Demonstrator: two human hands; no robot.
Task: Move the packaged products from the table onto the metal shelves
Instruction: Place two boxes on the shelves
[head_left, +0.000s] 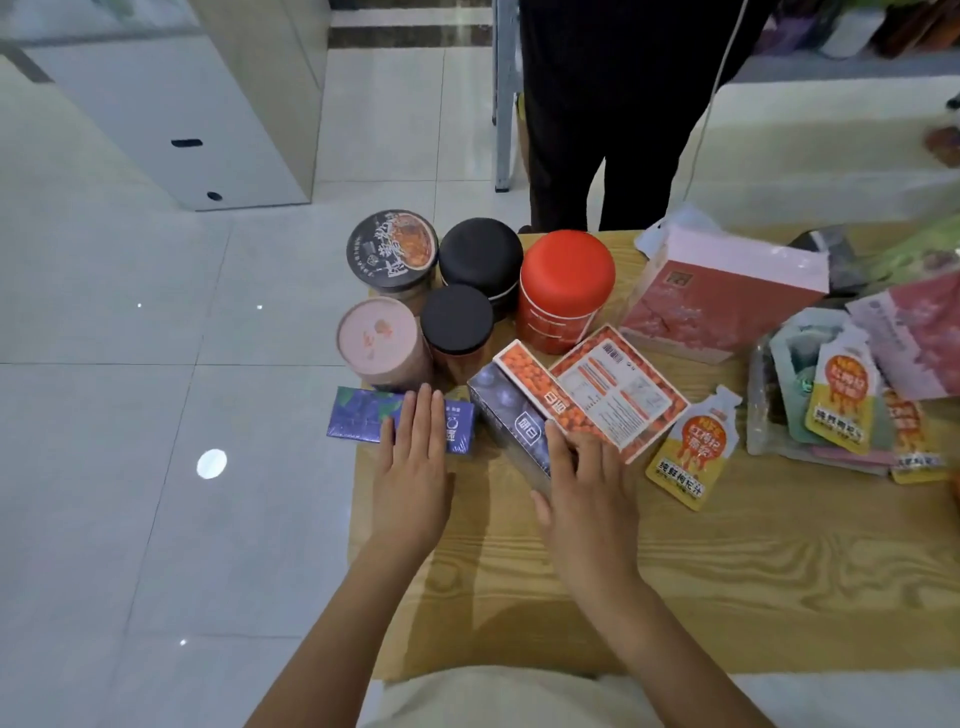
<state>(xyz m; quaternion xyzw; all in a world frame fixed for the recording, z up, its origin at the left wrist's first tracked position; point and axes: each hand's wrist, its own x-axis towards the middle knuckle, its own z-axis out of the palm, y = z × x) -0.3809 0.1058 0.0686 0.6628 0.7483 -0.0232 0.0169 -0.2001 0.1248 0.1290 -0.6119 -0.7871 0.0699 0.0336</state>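
Picking stock at the left edge of the surface (519, 597).
Left fingers (423, 415) lie flat, open, on the blue box (353, 415); right hand (587, 493) covers the dark box (504, 410) at 3 o'clock of it, grip unclear. Both look light, stiff, film-slick: pinch the long sides.

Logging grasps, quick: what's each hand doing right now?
Left hand: open, flat on the purple box.
Right hand: on the dark blueberry box; grip cannot be told.
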